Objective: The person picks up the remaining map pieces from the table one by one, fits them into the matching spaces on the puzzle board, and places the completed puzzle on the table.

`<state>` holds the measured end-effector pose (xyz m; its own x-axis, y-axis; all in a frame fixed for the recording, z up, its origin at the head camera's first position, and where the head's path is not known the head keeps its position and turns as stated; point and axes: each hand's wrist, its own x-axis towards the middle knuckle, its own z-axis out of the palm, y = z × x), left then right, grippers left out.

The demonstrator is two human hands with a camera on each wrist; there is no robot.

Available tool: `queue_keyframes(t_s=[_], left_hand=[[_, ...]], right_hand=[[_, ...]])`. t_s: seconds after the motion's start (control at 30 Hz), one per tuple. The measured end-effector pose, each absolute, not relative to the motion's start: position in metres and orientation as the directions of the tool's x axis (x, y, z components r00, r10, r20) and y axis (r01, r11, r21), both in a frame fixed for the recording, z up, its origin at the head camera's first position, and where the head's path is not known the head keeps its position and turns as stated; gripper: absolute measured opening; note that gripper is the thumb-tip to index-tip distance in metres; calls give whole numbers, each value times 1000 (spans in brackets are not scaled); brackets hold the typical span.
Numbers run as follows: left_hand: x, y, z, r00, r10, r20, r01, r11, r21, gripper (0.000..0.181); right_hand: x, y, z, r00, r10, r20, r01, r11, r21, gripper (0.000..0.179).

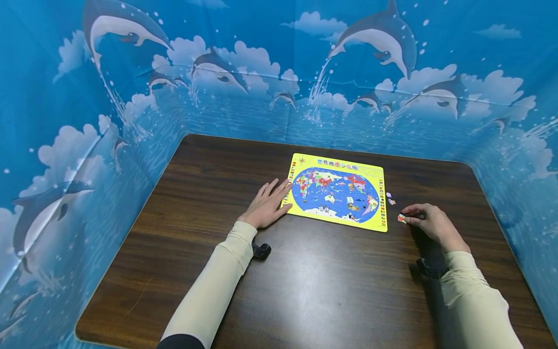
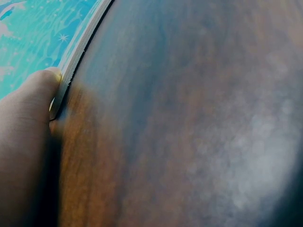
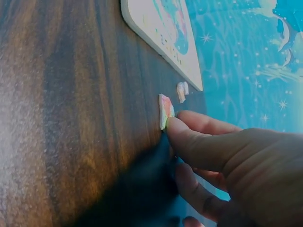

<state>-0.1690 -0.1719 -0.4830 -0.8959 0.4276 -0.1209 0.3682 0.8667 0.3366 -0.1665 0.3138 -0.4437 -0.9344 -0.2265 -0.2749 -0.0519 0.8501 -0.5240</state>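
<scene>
A yellow-bordered world map puzzle board [image 1: 333,219] lies flat on the table, tilted slightly in the head view. My left hand [image 1: 267,206] rests at its left edge with spread fingers, some of them over the border. In the left wrist view the thumb [image 2: 33,97] touches the board's edge [image 2: 75,64]. To the right of the board, my right hand [image 1: 429,223] pinches a small multicoloured puzzle piece [image 1: 401,218] between thumb and fingers, close to the tabletop. The right wrist view shows this piece [image 3: 165,111] tilted up at the fingertips.
Two small loose pieces [image 1: 392,202] lie between the board's right edge and my right hand. The dark wooden table [image 1: 209,194] has rounded corners. A blue cloth printed with dolphins [image 1: 244,106] surrounds it at the back and sides.
</scene>
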Motion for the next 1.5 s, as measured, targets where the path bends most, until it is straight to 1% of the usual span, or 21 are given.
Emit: queue_keyframes(t_s=[0.2,0.4,0.57,0.7,0.97,1.07,1.2,1.37,1.5], left_hand=[[-169,-173,-485,-895,431,-119,370,863,344,71],[-172,-173,-489,-894,430,-123,367,863,346,71],[-173,-173,-489,-896,426,-127,364,866,342,71],[-172,-173,-487,-897,427,-114,369,866,337,71],[-172,-173,-488,-897,429,-106,374,865,336,70],[-172,-173,-489,-897,428,-112,372,866,334,70],[-173,-173,-489,-895,428,-127,368,868,334,70],[-173,-173,-488,-894,430,-130,367,866,340,70],[-173,-173,-487,-894,426,-136,361,867,344,71]], right_hand=[[-168,315,-446,-925,-275,-261,-105,848,-520,26],[-166,314,-447,-927,-247,-281,-70,853,-517,32],[-163,311,-448,-943,-199,-268,-36,859,-511,35],[-163,309,-447,-947,-174,-269,-14,861,-508,32],[-165,305,-443,-934,-148,-326,37,866,-498,25],[-166,307,-441,-938,-156,-309,16,871,-491,24],[-169,311,-437,-940,-178,-291,-16,875,-484,30],[-164,306,-439,-944,-136,-301,38,860,-509,41],[-161,301,-442,-951,-110,-288,59,851,-521,41]])
